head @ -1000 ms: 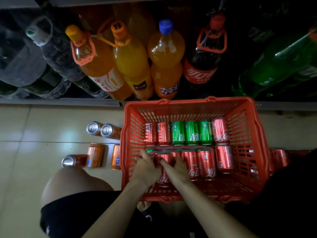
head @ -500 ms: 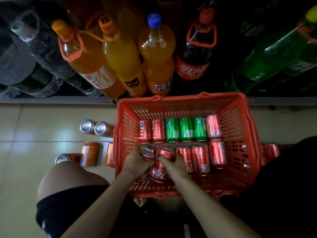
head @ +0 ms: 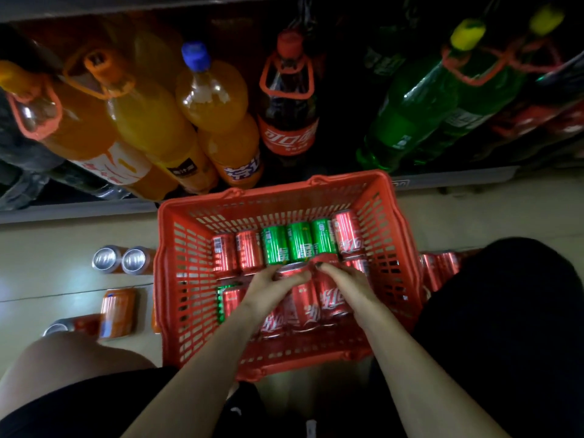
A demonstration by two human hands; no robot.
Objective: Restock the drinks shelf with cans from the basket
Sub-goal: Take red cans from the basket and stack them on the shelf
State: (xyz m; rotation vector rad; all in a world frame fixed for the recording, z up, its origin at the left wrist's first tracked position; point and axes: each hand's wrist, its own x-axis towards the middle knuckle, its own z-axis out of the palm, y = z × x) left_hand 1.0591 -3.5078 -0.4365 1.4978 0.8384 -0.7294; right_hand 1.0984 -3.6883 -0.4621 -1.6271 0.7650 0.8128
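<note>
3 green cans [head: 299, 241], 1 basket [head: 401, 235], 2 hands [head: 268, 287].

Pale glossy floor tiles [head: 63, 279] spread from nine o'clock toward the middle, catching a soft bluish glare (one dark grout line crosses them). At twelve o'clock, a grey ledge [head: 79, 213] edges a dim, shadowed recess; light is low overall.

The basket [head: 177, 279] is open on top, its floor packed with cans [head: 298, 240]. At twelve o'clock, tall bottles [head: 218, 121] crowd the shelf front. At nine, loose cans [head: 118, 311] litter the floor [head: 47, 241].
</note>
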